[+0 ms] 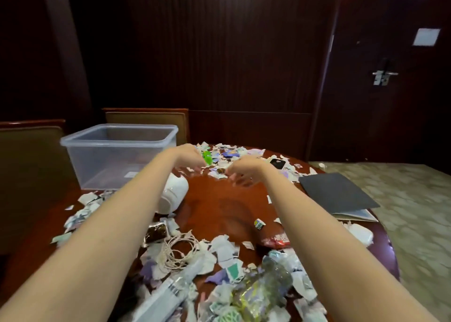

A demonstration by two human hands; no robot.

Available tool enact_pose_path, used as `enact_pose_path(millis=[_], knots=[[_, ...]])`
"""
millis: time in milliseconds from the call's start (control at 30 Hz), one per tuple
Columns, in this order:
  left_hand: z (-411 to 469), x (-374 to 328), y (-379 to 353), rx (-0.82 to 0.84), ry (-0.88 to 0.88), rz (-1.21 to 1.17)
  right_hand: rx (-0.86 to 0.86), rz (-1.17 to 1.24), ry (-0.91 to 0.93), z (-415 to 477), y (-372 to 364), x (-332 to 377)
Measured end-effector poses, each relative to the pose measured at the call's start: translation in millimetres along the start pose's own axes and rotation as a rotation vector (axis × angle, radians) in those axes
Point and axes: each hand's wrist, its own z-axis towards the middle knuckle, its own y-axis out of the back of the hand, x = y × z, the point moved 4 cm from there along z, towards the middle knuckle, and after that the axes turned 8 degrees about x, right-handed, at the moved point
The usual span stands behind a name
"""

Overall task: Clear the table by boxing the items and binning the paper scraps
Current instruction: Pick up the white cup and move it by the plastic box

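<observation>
Head view: left hand (189, 159) and right hand (241, 172) hover over the far paper scraps (225, 150), fingers loosely hooked, gripping nothing. Clear box (117, 127) stands at table (219, 199) left. Likely scrap-gathering; next, rake a pile together. No bin visible

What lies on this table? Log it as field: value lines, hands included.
table: round, dark wood, littered with paper scraps
box: clear plastic, far left, lidless
left hand: fingers loosely curled over far scraps, holding nothing
right hand: same, beside it
items: white jar on its side; coiled cord; black folder at right edge
</observation>
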Motion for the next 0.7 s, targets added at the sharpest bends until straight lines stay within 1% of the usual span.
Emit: enact_pose_path(millis=[133, 267, 400, 567, 700], knots=[[-2, 42, 13, -0.054, 0.078, -0.059, 0.088, 0.05, -0.006, 13, -29, 16], [1, 76, 16, -0.117, 0.144, -0.076, 0.135, 0.082, -0.032, 27, -59, 27], [8, 97, 7, -0.077, 0.216, -0.06, 0.179, 0.153, -0.074, 43, -86, 26], [19, 114, -1, -0.028, 0.258, -0.099, 0.206, 0.376, -0.127, 61, -106, 21], [25, 123, -5, 0.002, 0.267, -0.205, 0.234, 0.508, -0.151, 74, -115, 18]])
